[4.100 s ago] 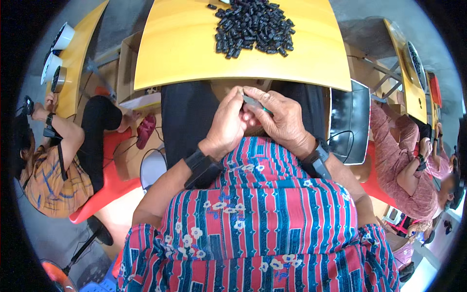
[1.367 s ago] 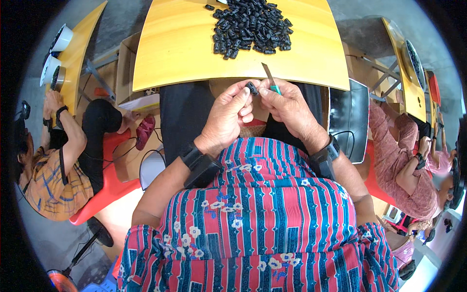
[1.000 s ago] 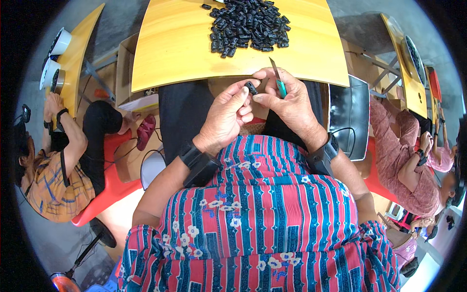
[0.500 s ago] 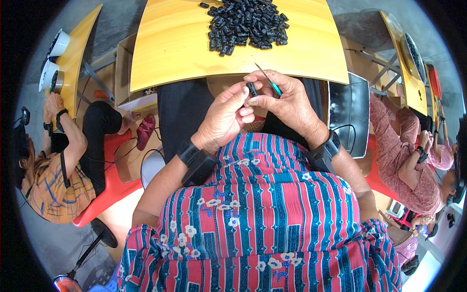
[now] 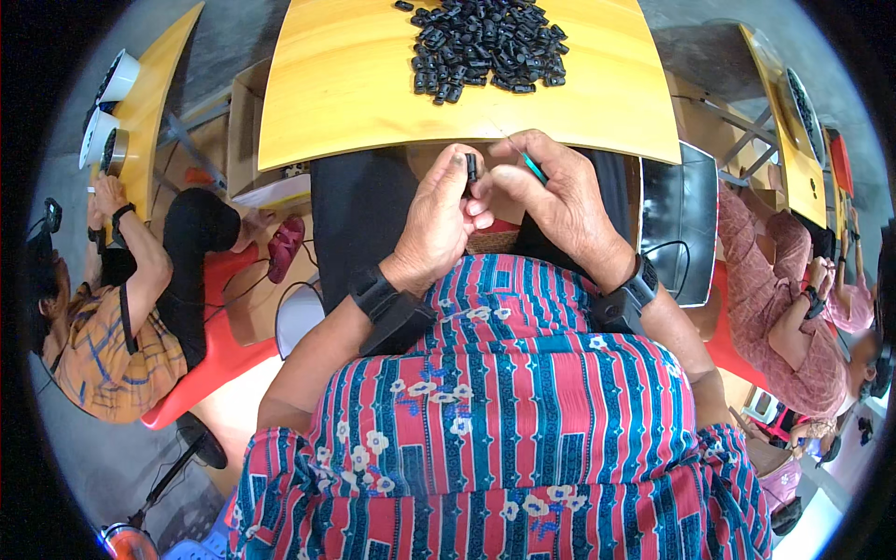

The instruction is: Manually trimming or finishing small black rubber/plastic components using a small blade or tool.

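Observation:
Between the thumb and fingers of my left hand (image 5: 434, 219) is a small black plastic part (image 5: 470, 169), held upright just beyond the table's near edge. My right hand (image 5: 571, 203) is closed around a slim pointed tool with a green handle (image 5: 534, 169). Its thin blade points up and left toward the table and is blurred now. The right thumb is close to the black part; whether it touches cannot be made out. Ahead of both hands, a heap of similar black parts (image 5: 487, 51) lies on the yellow table (image 5: 364, 103).
An open cardboard box (image 5: 245, 131) stands left of the table, and a black tray-like bin (image 5: 674, 224) to its right. People sit at other yellow tables on both sides. White bowls (image 5: 119, 77) stand on the left one. A red stool (image 5: 210, 359) is at left.
My hands have moved slightly apart. The black part has shifted a little left and stands more upright. The tool's blade has moved and blurred. The whole view has shifted slightly.

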`<state>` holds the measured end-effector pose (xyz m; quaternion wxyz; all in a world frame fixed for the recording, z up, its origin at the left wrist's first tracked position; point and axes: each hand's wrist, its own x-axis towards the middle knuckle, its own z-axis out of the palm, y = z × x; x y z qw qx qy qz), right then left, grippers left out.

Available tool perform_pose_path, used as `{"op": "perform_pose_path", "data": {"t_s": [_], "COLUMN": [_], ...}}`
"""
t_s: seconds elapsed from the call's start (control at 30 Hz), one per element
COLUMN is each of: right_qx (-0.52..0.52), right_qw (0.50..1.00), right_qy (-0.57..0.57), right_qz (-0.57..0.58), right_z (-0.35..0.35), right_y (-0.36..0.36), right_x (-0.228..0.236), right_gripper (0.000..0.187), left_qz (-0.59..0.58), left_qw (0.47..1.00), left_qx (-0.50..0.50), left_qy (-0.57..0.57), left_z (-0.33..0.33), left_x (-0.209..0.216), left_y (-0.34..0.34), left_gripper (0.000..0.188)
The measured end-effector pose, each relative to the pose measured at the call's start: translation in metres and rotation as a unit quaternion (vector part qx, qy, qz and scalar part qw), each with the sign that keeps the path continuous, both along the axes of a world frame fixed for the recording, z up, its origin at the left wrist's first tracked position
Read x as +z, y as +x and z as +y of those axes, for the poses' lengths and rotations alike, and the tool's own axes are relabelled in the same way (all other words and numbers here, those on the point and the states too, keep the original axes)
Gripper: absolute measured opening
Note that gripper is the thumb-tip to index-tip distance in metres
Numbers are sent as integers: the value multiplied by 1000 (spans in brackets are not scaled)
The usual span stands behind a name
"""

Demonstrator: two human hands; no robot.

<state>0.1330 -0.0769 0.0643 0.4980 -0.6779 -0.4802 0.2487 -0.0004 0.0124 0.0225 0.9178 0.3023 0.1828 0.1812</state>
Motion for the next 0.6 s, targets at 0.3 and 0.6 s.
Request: {"op": "perform_pose_path", "data": {"t_s": [0.3,0.6], "right_qx": [66,44], "right_qw": [970,969], "right_qy": [-41,-46], "right_qz": [-229,-239], "right_z": [-4,-4], "right_y": [-10,-12], "right_x": [-8,-6], "right_gripper": [25,23], "left_qz": [9,12], "left_qw": [999,1000], "left_qx": [25,22], "left_qy": [21,11], "left_z": [-1,-2], "left_x": [3,4], "left_y": [0,0], "left_gripper": [30,28]}}
